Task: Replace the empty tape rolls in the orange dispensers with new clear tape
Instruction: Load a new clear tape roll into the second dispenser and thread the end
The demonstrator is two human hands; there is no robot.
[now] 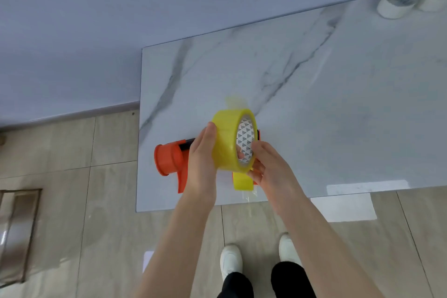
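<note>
A yellowish clear tape roll (226,139) with a patterned white core is held above the marble table (338,104). My left hand (202,159) grips its outer face from the left. My right hand (268,164) holds its right side, fingers reaching into the core. A loose strip of tape (243,180) hangs down from the roll. An orange dispenser (169,159) lies on the table's left front corner, partly hidden by my left hand. A second orange dispenser (258,133) shows only as slivers behind the roll.
Two white, used-up tape rolls (396,3) stand at the table's far right corner. The table's front edge (217,208) runs just under my wrists. My white shoes (231,261) stand on the tiled floor below. A brown frame (19,232) lies on the floor at left.
</note>
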